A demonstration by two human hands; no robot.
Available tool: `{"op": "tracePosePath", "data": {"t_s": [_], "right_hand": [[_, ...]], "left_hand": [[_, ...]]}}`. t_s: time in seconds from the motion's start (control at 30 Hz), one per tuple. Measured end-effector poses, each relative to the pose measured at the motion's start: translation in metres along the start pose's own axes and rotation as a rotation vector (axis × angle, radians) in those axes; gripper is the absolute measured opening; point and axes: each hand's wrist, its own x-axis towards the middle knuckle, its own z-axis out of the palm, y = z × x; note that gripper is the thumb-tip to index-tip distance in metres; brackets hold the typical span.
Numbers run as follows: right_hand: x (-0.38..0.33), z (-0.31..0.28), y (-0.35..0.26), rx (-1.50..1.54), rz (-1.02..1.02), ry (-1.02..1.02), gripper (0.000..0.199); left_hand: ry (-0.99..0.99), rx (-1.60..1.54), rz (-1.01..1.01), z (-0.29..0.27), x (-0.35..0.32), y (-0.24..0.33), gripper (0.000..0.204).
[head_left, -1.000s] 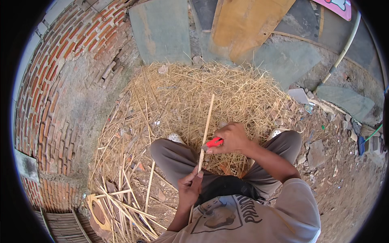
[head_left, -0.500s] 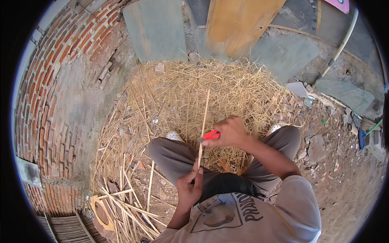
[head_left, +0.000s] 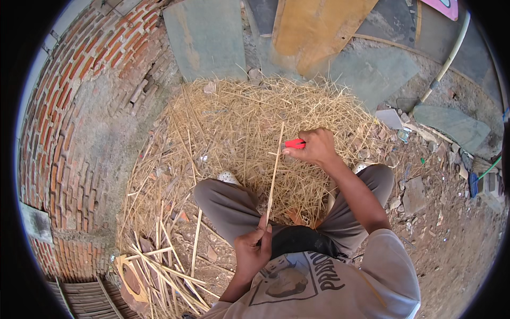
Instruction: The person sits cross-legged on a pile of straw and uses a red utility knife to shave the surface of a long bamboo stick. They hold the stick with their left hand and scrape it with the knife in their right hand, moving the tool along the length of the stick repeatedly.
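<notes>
Seen from above my own head, I am crouching on rough ground, knees spread, grey trousers and a pale printed shirt filling the lower middle of the view. Nearest to me, my left hand (head_left: 254,250) is closed around the lower end of a long thin bamboo strip (head_left: 274,173), thumb and fingers pinching it tight just above my lap, so the strip stands steady and angles up and away from my body. Further out, my right hand (head_left: 314,147) is wrapped around a small knife with a red handle (head_left: 294,143), pressed against the strip near its upper part; the blade itself is too small to make out, but the handle sits right at the strip's edge, as if to shave along it while the other hand anchors the base. Between my feet and spreading well beyond them lies a broad heap of pale straw-like shavings (head_left: 249,122), which sits directly under the working spot and catches what falls. Down at my left side, a loose bundle of similar bamboo strips (head_left: 159,255) lies within easy reach. Beyond that, a curved red brick wall (head_left: 79,106) rises on the left, and flat grey and yellow boards (head_left: 319,26) lean at the far edge.
</notes>
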Motion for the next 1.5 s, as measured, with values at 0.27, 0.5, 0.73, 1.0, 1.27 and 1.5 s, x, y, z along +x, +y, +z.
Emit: {"op": "tracePosePath", "data": {"t_s": [0.27, 0.5, 0.73, 1.0, 1.27, 1.5], "right_hand": [[0.032, -0.016, 0.037, 0.07, 0.518, -0.085, 0.078], [-0.036, -0.008, -0.063, 0.247, -0.252, -0.168, 0.062], [-0.043, 0.001, -0.075, 0.229, -0.322, -0.114, 0.062], [-0.02, -0.001, -0.04, 0.068, -0.026, -0.154, 0.068], [-0.023, 0.009, -0.039, 0.177, -0.053, -0.124, 0.068], [0.019, 0.009, 0.033, 0.168, 0.483, -0.134, 0.074]], "left_hand": [[-0.068, -0.215, 0.12, 0.001, -0.033, -0.023, 0.028], [0.104, -0.053, -0.065, -0.018, 0.003, -0.016, 0.031], [0.133, 0.254, 0.126, -0.015, 0.013, -0.002, 0.032], [0.076, 0.374, 0.2, -0.004, 0.014, 0.004, 0.032], [0.052, 0.286, 0.141, -0.006, 0.011, 0.003, 0.031], [-0.094, 0.107, 0.161, 0.002, -0.017, -0.004, 0.03]]}}
